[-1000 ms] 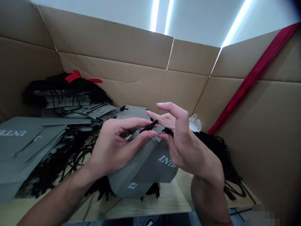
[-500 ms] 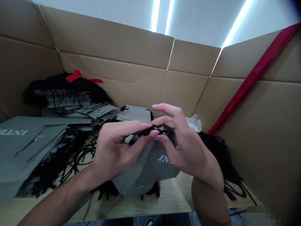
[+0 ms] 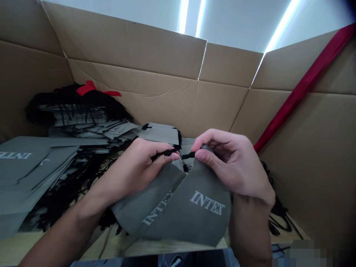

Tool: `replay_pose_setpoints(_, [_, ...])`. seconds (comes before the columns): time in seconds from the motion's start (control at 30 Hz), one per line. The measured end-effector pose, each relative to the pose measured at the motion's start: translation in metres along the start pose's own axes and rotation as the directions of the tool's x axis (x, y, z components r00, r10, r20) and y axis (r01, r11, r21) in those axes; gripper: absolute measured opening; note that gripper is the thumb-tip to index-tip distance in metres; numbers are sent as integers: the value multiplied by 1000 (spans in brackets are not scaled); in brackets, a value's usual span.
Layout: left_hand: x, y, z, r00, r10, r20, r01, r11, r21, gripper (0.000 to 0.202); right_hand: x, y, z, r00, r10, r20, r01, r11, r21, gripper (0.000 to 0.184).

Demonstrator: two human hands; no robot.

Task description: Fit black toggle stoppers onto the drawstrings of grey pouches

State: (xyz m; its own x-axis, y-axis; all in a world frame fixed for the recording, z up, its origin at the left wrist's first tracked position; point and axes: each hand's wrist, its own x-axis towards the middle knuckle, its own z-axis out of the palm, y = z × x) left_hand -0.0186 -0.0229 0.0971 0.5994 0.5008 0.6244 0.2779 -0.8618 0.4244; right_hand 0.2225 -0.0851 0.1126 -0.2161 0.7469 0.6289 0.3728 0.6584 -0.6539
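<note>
In front of me hangs a grey fabric piece (image 3: 191, 218) with white INTEX lettering in two places. It is folded or doubled, with a V-shaped gap at its top. My left hand (image 3: 147, 159) pinches a black cord (image 3: 167, 152) between thumb and forefinger at the upper left. Thumb and fingers of my right hand (image 3: 230, 159) grip the fabric's upper right corner, where a short black cord end (image 3: 189, 155) sticks out toward the left hand. A small gap separates the two cord ends. The fingers partly cover how cord and fabric join.
Grey INTEX pieces (image 3: 41, 178) with black cords are stacked at left. Behind them lies a corded pile (image 3: 80, 115) topped by red strips (image 3: 86, 88). Another grey stack (image 3: 161, 133) stands behind my hands. Cardboard walls (image 3: 155, 81) enclose the table; a dark red strip (image 3: 306, 87) runs down the right one.
My hands have drawn apart from a close pinch over the black cord. The right hand has turned and its fingers have closed. The grey fabric has spread out, showing both INTEX prints.
</note>
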Motion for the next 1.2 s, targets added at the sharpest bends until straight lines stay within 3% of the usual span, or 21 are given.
replay_pose_setpoints(0.1, [1, 1, -1, 994, 39, 107, -43, 999, 32, 32, 1, -4, -3, 991, 102, 88, -106, 993, 46, 10])
replay_pose_setpoints(0.17, [1, 4, 0, 992, 48, 117, -53, 998, 40, 30, 1, -7, -2, 986, 128, 106, -133, 990, 36, 8])
replay_pose_setpoints(0.67, [-6, 3, 8, 992, 83, 97, -89, 994, 63, 26, 1, -6, 1, 991, 78, 113, -64, 990, -122, 5])
replay_pose_setpoints(0.9, [1, 3, 11, 998, -23, 61, 25, 999, -32, 45, 3, -1, 2, 992, -93, 83, 113, 952, -284, 18])
replay_pose_setpoints(0.97, [0, 2, 12, 996, -58, 65, 61, 997, -44, 45, 3, 1, 6, 985, -161, 67, 174, 937, -303, 14])
replay_pose_setpoints(1.03, [-1, 1, 14, 997, -52, 49, 54, 998, -40, 41, 3, 2, 11, 975, -219, 42, 221, 924, -313, 10])
replay_pose_setpoints(1.1, [-3, 0, 17, 999, -18, 28, 19, 999, -35, 37, 3, 3, 16, 965, -263, 24, 256, 911, -323, 25])
replay_pose_setpoints(1.2, [-5, 2, 20, 1000, 22, 16, -21, 999, -33, 33, 5, 5, 20, 951, -306, 46, 305, 907, -290, 16])
